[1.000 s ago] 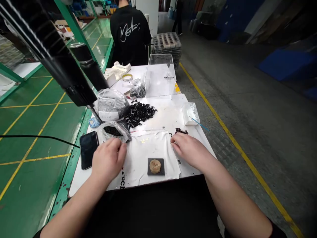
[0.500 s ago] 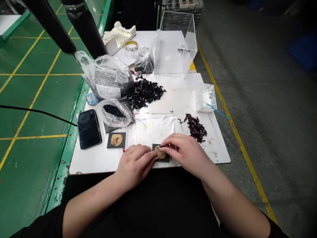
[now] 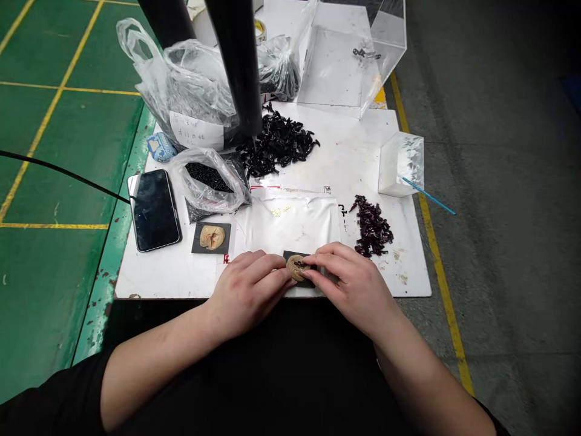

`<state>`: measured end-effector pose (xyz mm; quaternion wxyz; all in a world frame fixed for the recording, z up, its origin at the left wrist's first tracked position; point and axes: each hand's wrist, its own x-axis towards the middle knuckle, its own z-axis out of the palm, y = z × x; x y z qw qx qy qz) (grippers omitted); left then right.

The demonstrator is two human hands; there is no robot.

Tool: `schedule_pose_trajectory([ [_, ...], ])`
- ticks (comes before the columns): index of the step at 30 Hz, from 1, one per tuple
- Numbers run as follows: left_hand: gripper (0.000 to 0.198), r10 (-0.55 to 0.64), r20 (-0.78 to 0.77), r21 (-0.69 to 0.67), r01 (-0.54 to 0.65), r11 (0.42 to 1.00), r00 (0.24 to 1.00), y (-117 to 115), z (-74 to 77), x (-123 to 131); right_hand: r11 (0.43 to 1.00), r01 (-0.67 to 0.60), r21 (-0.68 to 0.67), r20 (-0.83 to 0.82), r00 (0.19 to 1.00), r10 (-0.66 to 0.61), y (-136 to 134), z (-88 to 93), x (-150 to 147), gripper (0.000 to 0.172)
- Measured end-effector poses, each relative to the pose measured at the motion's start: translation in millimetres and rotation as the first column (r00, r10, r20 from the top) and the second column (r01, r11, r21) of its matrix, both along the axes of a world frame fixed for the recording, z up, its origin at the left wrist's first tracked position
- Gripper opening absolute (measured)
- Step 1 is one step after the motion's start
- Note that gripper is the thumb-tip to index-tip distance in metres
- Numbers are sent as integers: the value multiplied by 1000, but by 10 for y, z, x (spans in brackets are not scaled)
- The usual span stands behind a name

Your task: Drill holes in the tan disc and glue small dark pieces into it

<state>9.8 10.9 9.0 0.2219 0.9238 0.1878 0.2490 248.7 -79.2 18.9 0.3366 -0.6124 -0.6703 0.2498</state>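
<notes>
A small black square tile [image 3: 290, 257] with a tan putty-like lump [image 3: 295, 267] lies at the near edge of the white table [image 3: 172, 278]. My left hand [image 3: 247, 290] and my right hand [image 3: 351, 284] meet over it, fingertips pinched on the lump from both sides. A tiny dark piece sits on the lump between my fingers. A second black tile with a tan lump [image 3: 211, 237] lies to the left. A small pile of dark purple pieces [image 3: 371, 225] is just beyond my right hand.
A black phone [image 3: 154, 209] lies at the left edge. Behind are a bag of black granules [image 3: 211, 181], a bigger plastic bag [image 3: 190, 91], a heap of black parts [image 3: 279, 142], a clear acrylic box [image 3: 349, 54], a small clear container [image 3: 402, 163] and a dark pole [image 3: 238, 60].
The view has tilted down towards the table. Both hands drew back from the table's middle to the near edge and closed on the tan lump on the black tile.
</notes>
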Motion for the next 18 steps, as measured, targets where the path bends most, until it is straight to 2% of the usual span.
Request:
schedule_pose_trajectory([
  [6,20,-11,-8,-26,11,1000,1000,-10,-2,9,1000,3,8,-26,1000,-3,13,-16,-34,17],
  [12,18,-25,-20,27,26,999,999,-4,-2,-1,1000,27,-16,-53,998,-28,4,-3,-51,16],
  [18,15,-43,-76,63,48,997,996,-4,1,-12,999,44,-12,31,999,-44,-20,-1,-31,15],
])
